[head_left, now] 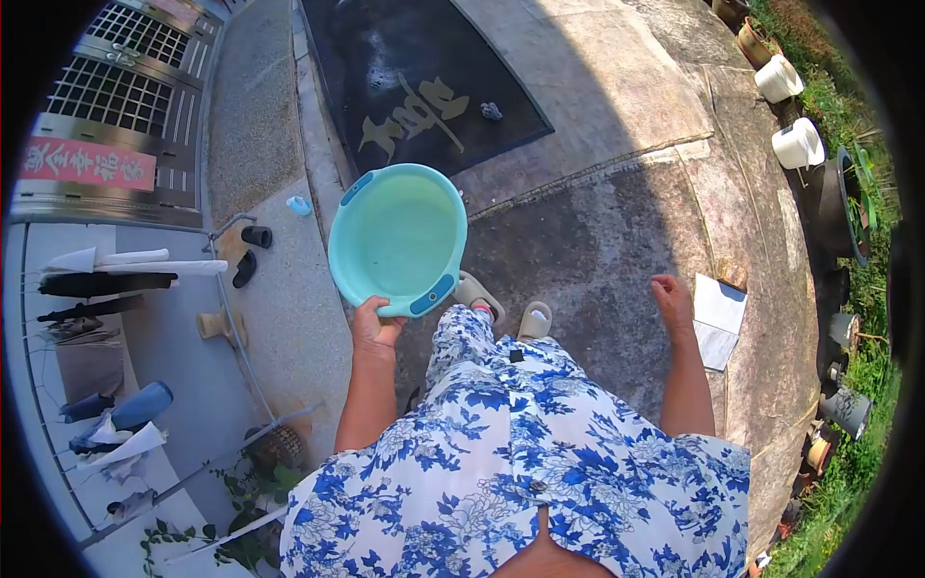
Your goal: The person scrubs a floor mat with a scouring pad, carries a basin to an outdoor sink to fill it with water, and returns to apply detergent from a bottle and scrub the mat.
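My left hand [376,325] is closed on the near rim of a round mint-green wash basin [397,236], next to one of its darker blue handle grips. The basin's inside faces up toward me, and I cannot tell whether any water is in it. My right hand [672,301] hangs out to the right over the concrete, its fingers curled in, with nothing visible in them. Just right of it on the ground lies an open white booklet or pair of sheets [718,313], apart from the hand.
A dark mat [414,67] with large pale characters lies ahead, a small crumpled grey thing [491,111] on it. To the left are dark shoes [245,269], a light blue bottle [299,205] and a rack of hanging laundry [106,284]. Pots [798,144] line the grassy right edge.
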Demonstrator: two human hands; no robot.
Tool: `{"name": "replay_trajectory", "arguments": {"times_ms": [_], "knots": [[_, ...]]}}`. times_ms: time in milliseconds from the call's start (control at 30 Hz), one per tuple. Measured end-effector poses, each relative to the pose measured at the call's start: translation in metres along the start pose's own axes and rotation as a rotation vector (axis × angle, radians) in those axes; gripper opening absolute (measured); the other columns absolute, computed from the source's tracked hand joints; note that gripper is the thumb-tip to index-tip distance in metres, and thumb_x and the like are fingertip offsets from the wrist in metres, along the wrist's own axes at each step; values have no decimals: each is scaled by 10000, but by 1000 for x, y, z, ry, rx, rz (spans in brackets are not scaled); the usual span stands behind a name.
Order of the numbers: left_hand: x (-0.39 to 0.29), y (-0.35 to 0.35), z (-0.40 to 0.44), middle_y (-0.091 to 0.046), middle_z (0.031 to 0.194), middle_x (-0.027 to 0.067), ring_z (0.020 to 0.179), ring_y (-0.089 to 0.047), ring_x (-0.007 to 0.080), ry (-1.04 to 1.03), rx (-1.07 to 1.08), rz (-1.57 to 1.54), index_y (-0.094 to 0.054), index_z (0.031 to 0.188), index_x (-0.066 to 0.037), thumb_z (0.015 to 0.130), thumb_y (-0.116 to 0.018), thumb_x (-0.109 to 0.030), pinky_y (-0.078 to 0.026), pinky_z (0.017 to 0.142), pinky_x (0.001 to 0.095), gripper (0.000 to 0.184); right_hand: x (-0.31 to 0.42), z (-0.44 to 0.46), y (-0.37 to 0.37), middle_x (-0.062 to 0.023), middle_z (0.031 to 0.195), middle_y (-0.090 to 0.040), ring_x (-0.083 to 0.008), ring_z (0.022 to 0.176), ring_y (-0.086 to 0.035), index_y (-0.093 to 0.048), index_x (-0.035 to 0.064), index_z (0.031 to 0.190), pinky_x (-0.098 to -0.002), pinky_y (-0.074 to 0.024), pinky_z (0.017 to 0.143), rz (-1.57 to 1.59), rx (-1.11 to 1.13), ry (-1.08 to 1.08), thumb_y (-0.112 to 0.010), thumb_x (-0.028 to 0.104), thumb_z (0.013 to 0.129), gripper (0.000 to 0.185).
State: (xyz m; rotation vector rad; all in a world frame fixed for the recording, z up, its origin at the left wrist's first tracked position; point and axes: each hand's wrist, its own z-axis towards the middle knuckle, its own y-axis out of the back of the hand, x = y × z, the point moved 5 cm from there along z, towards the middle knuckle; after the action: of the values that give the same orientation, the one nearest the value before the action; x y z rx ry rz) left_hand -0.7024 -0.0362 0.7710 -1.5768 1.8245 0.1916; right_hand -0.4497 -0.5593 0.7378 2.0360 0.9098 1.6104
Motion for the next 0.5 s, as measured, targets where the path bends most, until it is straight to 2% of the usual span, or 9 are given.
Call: {"name": "replay_trajectory", "arguments": {"times_ms": [33,100,133,233,300,333,400,433,500], "knots": [[-5,-11,12,-546,1129,122,994,-586,298,-7,-10,-10,-459,1237,-44,679,-534,29,-538,745,446,568,13,19,-15,-73,873,-673,-173,801,-624,-695,63,963,-302,-496,739,-2,12,10,-687,238,817,229],[-13,-36,40,-570,1130,121,1014,-595,327,46,37,-6,-474,1237,-58,664,-544,29,-541,822,497,584,40,43,-49,-96,928,-674,-223,839,-639,-703,93,972,-319,-506,750,-300,68,157,-710,223,789,225],[-17,-42,58,-562,1090,109,962,-599,287,78,61,-12,-483,1195,-33,680,-544,28,-542,744,442,523,47,47,-68,-102,950,-673,-244,855,-643,-709,118,978,-347,-505,774,-366,122,113,-712,238,781,230],[-38,-66,91,-569,1064,114,932,-607,286,59,57,37,-503,1160,-11,682,-545,30,-542,756,447,482,79,50,-127,-95,1015,-669,-268,906,-647,-727,187,996,-440,-485,857,-621,326,-18,-715,307,762,263],[-46,-66,114,-572,1045,121,919,-613,286,109,-10,37,-517,1144,15,686,-548,29,-547,762,441,460,92,54,-161,-79,1073,-658,-252,1034,-606,-738,227,993,-534,-416,953,-742,504,-159,-710,336,749,269],[-55,-74,124,-574,1046,124,925,-613,288,96,11,46,-521,1136,26,684,-551,30,-547,775,437,453,98,60,-174,-79,1073,-658,-252,1034,-606,-738,227,993,-534,-416,953,-749,510,-152,-710,336,749,269],[-72,-81,144,-575,1048,128,930,-613,290,82,16,66,-525,1128,37,683,-553,30,-547,787,433,446,110,68,-201,-58,1130,-642,-243,1151,-531,-745,244,987,-617,-333,1007,-860,553,-48,-707,314,743,257],[-74,-74,147,-566,1082,133,977,-601,295,90,8,99,-500,1176,18,677,-547,29,-535,816,442,501,113,65,-213,-58,1130,-642,-243,1151,-531,-745,244,987,-617,-333,1007,-851,570,-55,-707,314,743,257],[-89,-78,165,-558,1116,139,1024,-588,301,105,-8,136,-474,1225,-1,672,-541,28,-524,844,452,558,127,80,-231,-45,1145,-635,-244,1197,-485,-748,206,947,-655,-262,1040,-865,651,-101,-687,279,754,215]]}}
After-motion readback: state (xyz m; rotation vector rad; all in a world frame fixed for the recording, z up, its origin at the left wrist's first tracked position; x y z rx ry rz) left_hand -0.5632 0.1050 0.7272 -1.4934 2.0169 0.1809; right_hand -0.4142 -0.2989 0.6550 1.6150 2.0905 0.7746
